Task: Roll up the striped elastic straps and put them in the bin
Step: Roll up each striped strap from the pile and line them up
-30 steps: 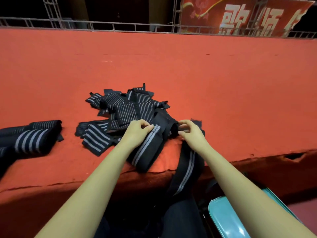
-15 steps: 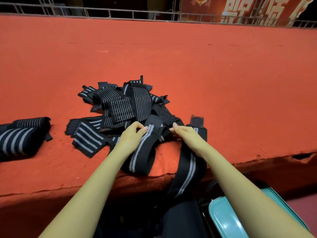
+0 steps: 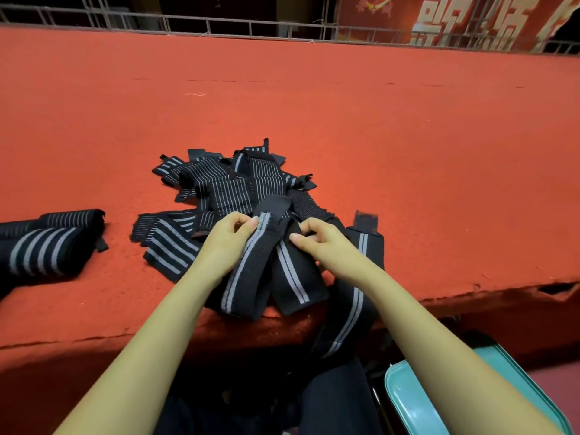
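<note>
Rolled-looking straps (image 3: 40, 246) lie at the left, apart from the loose pile (image 3: 229, 186) on the surface (image 3: 408, 152). The left hand (image 3: 224, 243) and right hand (image 3: 326, 246) both pinch 1 strap (image 3: 248, 271) at its folded top, probably to start rolling. The bin (image 3: 408, 400) waits below at the right.

Left straps (image 3: 40, 249) partly off-frame
</note>
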Demonstrator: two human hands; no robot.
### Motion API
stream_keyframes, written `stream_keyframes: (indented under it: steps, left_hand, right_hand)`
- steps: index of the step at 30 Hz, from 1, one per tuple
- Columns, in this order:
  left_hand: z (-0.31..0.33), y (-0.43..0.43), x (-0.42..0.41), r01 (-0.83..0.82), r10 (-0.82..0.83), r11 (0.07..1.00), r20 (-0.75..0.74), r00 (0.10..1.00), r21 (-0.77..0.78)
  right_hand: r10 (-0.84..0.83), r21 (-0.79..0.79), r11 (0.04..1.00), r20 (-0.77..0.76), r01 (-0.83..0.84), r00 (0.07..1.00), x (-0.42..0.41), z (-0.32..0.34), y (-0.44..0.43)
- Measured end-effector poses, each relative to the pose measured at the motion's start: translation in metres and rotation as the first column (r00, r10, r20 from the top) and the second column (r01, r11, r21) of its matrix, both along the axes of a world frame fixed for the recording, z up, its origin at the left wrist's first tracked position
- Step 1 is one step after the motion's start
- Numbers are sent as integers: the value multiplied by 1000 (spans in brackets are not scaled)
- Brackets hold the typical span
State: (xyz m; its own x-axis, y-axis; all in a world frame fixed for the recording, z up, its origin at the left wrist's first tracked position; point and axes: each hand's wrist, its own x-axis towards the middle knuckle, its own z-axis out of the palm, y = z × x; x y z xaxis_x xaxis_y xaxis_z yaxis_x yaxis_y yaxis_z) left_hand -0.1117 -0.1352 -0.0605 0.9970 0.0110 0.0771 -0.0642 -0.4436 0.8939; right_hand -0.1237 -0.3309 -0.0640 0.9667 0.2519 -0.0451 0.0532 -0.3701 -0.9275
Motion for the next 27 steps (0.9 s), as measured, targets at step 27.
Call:
stream_keyframes:
  steps: [27]
  left_hand:
    - [25,-22,-35,-6,5,1000,145,989,2]
  right_hand:
    - [336,123,942,-287,-313,897,-73,12,-21]
